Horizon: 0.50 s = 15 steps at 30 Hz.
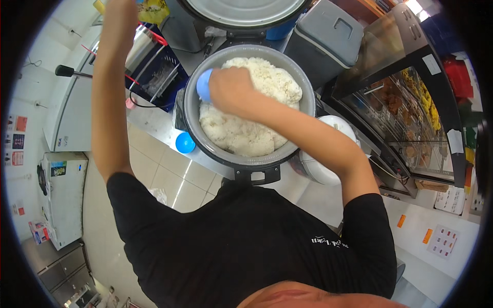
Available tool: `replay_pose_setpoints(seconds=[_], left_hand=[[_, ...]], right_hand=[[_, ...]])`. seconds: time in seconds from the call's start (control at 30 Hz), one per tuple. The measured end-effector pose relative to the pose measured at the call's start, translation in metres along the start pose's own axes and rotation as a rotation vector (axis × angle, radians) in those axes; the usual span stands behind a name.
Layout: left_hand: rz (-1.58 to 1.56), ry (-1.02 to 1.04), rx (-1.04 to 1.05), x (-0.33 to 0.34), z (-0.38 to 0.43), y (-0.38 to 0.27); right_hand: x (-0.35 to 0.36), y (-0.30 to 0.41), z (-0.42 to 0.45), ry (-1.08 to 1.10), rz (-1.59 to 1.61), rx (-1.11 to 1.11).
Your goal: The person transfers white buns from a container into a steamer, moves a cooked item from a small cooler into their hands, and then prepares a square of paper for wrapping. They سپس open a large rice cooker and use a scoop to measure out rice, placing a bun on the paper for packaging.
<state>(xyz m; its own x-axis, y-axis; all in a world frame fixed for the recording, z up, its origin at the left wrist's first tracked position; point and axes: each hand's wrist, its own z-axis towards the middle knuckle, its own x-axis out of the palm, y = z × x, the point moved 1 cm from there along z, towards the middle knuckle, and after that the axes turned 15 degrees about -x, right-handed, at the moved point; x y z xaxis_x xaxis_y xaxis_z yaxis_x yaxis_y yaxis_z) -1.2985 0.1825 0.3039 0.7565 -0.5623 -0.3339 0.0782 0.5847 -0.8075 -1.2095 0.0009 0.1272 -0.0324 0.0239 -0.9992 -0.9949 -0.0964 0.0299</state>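
Note:
My right hand (233, 90) grips a light blue plastic cup or scoop (204, 85) at the left side of the cooked white rice (265, 82). The rice lies in broad clumps inside the round grey inner pot (250, 158) of a large rice cooker. Behind the pot its metal-lined lid (246, 11) stands raised. My left arm stretches away to the upper left, and my left hand (120, 13) is blurred and cut off by the picture's top edge. Its fingers are hidden, so I cannot tell what it touches.
A bright blue plastic cup (185, 143) is beside the cooker, near the counter's edge. A grey cooler box (327, 34) and a glass food warmer (400, 115) stand right. A white rounded appliance (319, 165) sits close by the pot. Left is a dark blue crate (169, 88).

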Motion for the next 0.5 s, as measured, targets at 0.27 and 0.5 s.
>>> replay_pose_setpoints(seconds=[0.27, 0.5], left_hand=[[-0.066, -0.500, -0.287, 0.025, -0.257, 0.056], [-0.216, -0.622, -0.741, 0.140, -0.344, 0.089]], right_hand=[[-0.065, -0.118, -0.079, -0.133, 0.264, 0.142], [-0.056, -0.150, -0.137, 0.016, 0.231, -0.050]])
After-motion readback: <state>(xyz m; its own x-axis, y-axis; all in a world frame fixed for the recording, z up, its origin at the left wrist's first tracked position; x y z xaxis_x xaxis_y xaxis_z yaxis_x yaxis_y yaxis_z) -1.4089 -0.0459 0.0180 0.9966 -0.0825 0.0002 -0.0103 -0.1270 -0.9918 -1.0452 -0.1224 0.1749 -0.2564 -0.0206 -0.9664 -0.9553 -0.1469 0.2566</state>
